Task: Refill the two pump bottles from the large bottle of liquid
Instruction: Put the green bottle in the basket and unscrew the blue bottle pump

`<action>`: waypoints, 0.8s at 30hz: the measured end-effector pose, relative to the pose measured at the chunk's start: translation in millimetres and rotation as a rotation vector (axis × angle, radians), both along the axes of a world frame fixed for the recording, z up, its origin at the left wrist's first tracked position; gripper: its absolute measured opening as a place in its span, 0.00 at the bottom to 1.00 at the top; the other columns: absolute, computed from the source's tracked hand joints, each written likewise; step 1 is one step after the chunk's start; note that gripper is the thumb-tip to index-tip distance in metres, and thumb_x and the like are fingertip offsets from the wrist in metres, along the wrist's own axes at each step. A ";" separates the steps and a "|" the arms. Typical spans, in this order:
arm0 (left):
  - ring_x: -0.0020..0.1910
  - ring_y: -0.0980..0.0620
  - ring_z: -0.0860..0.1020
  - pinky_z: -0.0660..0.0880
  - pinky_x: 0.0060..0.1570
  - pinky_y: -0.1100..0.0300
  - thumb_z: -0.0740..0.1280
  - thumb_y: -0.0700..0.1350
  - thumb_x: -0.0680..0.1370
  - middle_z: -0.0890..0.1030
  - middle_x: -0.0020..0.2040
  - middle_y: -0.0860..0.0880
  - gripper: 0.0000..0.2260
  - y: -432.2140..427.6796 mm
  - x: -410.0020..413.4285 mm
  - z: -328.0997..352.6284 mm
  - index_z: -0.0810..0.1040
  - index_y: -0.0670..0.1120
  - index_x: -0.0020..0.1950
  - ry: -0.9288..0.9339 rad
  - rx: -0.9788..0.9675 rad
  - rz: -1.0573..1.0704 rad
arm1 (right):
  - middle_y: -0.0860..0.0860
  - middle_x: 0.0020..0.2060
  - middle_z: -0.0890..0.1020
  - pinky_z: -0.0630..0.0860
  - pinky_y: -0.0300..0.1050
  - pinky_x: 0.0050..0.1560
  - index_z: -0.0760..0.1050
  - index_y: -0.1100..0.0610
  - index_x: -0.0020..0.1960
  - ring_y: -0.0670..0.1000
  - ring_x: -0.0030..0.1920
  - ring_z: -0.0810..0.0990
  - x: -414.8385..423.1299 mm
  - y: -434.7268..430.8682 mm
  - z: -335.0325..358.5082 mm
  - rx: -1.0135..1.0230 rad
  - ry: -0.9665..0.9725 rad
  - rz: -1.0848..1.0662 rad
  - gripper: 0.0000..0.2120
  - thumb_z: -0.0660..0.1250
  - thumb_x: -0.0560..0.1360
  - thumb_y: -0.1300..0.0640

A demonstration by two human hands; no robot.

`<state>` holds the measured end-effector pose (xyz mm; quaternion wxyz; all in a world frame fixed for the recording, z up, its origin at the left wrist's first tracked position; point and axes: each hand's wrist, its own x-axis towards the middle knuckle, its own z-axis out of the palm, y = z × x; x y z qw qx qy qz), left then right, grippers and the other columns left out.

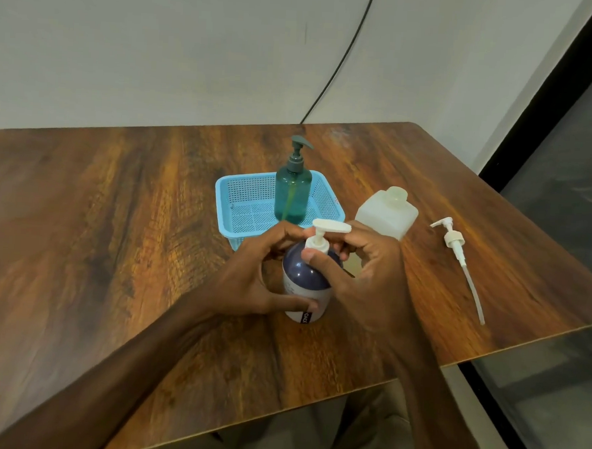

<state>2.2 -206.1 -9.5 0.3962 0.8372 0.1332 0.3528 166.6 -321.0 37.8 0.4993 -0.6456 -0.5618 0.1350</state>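
The fingers of the right hand pinch the white collar of the pump that sits on the navy-and-white pump bottle, thumb on the near side of the collar and the other fingertips curled behind it under the pump's spout. The left hand wraps the body of that same bottle, its thumb lying across the white lower label and its fingers reaching round the far shoulder. The bottle stands upright on the wooden surface, near the front edge and between the two forearms.

Just behind it sits a light blue perforated basket, and inside the basket, toward its right side, a teal pump bottle stands upright with its dark grey pump on. To the right of the basket, just beyond the right hand, stands the large translucent bottle, squarish, its wide neck uncapped. Further right, well apart from it, a white pump with a long dip tube lies flat on the surface, head toward the wall and tube pointing at the front edge. A black cable runs down the pale wall behind.
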 end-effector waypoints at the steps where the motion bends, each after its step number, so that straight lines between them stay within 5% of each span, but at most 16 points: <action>1: 0.67 0.53 0.80 0.79 0.62 0.63 0.86 0.44 0.67 0.80 0.67 0.59 0.38 0.3 -0.2 0.1 0.73 0.53 0.72 -0.002 -0.004 -0.006 | 0.44 0.55 0.83 0.77 0.28 0.52 0.81 0.54 0.60 0.39 0.53 0.81 2.6 -0.1 1.9 -0.030 -0.001 0.044 0.19 0.74 0.73 0.47; 5: 0.69 0.52 0.79 0.79 0.64 0.59 0.86 0.45 0.67 0.79 0.69 0.58 0.38 -2.8 -0.6 -1.0 0.72 0.51 0.73 -0.020 -0.024 -0.008 | 0.41 0.58 0.82 0.78 0.35 0.58 0.78 0.51 0.64 0.39 0.57 0.79 3.6 -4.8 2.1 -0.059 0.003 0.128 0.18 0.72 0.76 0.48; 9: 0.68 0.50 0.80 0.79 0.63 0.60 0.85 0.46 0.69 0.80 0.67 0.56 0.36 -6.3 -1.7 -3.0 0.72 0.50 0.72 -0.035 -0.016 0.001 | 0.38 0.53 0.82 0.78 0.30 0.50 0.78 0.48 0.59 0.41 0.57 0.80 -9.5 -10.5 -3.2 0.081 0.087 -0.020 0.26 0.78 0.66 0.39; 13: 0.69 0.54 0.78 0.77 0.63 0.64 0.85 0.46 0.69 0.78 0.68 0.60 0.36 -9.5 -3.2 -4.6 0.72 0.52 0.72 -0.027 -0.031 0.026 | 0.43 0.47 0.83 0.80 0.32 0.45 0.80 0.54 0.52 0.45 0.51 0.82 -23.1 -4.7 -7.2 0.224 0.122 -0.161 0.19 0.79 0.67 0.46; 18: 0.68 0.57 0.78 0.77 0.62 0.68 0.85 0.47 0.69 0.78 0.68 0.62 0.36 -12.9 -3.5 -3.8 0.71 0.54 0.72 -0.011 -0.050 0.035 | 0.41 0.51 0.83 0.79 0.30 0.48 0.80 0.52 0.56 0.43 0.56 0.81 -29.1 -6.4 -11.4 0.209 0.191 -0.127 0.12 0.73 0.74 0.52; 24: 0.69 0.60 0.78 0.75 0.63 0.68 0.83 0.48 0.69 0.77 0.68 0.66 0.36 -16.7 -4.7 -2.8 0.70 0.55 0.72 -0.003 -0.049 0.045 | 0.40 0.56 0.81 0.80 0.31 0.50 0.77 0.50 0.61 0.43 0.58 0.80 -27.8 -10.0 -10.8 0.206 0.145 -0.136 0.21 0.76 0.71 0.46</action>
